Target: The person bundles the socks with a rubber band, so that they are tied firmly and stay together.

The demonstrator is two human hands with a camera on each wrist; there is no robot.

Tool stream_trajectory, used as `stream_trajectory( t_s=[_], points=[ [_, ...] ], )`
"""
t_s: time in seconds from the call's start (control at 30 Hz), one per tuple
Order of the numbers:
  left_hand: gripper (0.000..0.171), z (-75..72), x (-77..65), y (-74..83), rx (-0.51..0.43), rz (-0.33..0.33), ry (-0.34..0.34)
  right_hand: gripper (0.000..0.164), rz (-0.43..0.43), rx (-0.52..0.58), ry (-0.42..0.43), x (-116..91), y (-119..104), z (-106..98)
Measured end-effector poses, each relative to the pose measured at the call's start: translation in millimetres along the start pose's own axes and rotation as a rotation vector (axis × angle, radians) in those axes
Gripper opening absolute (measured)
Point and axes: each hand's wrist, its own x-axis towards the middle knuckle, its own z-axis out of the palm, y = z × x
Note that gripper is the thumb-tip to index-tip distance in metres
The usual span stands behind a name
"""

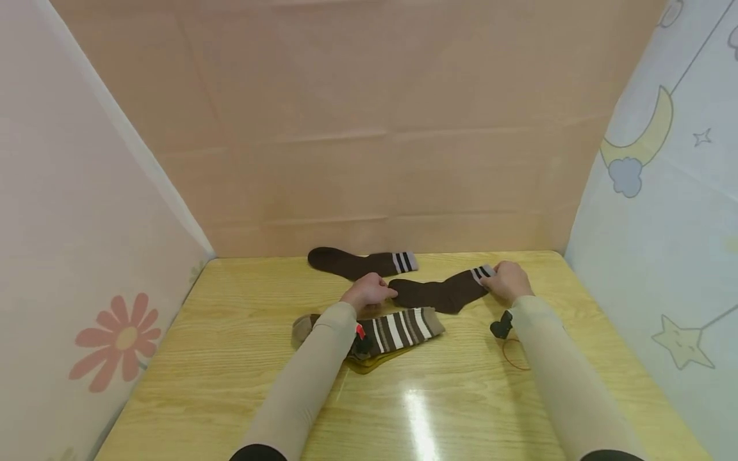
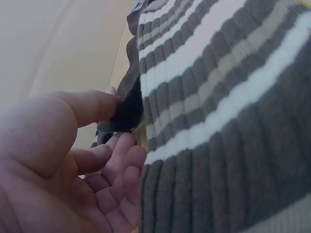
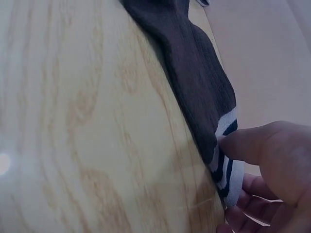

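A dark brown sock (image 1: 429, 294) with a striped cuff stretches between both hands over the table. My left hand (image 1: 369, 292) pinches its toe end between thumb and fingers, as the left wrist view shows. At the other end my right hand (image 1: 508, 282) pinches the grey-and-black cuff (image 3: 226, 160), thumb on top. A matching brown sock (image 1: 352, 263) lies flat behind, near the table's back edge. In front, partly under the left forearm, is a brown, white and tan striped sock (image 1: 403, 328), which fills much of the left wrist view.
Mustard-coloured fabric (image 1: 369, 365) shows beneath the striped sock. The wooden table (image 1: 461, 410) ends at a tan backdrop (image 1: 392, 160), with patterned panels on the left and right. A thin reddish loop (image 1: 515, 355) hangs by the right wrist's camera.
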Motion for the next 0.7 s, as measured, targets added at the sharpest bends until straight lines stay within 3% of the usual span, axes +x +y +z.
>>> stream_trajectory(
  t_s=[0.2,0.33,0.43,0.63,0.7],
  points=[
    [0.052,-3.7,-1.6,-4.2,0.021,0.044,-0.014,0.040,0.019,0.027,-0.024,6.0,-1.0,2.4],
    [0.048,-4.9,-3.0,-6.4,-0.027,0.076,-0.013,0.032,0.037,0.063,-0.025,9.0,0.1,3.4],
    [0.045,-4.6,-3.0,-9.2,-0.067,0.104,-0.008,0.036,0.035,0.090,-0.014,8.9,3.4,4.9],
    [0.017,-4.6,-3.3,-13.9,-0.089,0.120,0.004,0.039,0.002,0.140,0.012,7.6,13.5,11.5],
    [0.016,-4.7,-3.7,-14.9,-0.116,0.108,-0.002,0.040,-0.002,0.160,0.022,7.8,17.7,13.5]
  ],
)
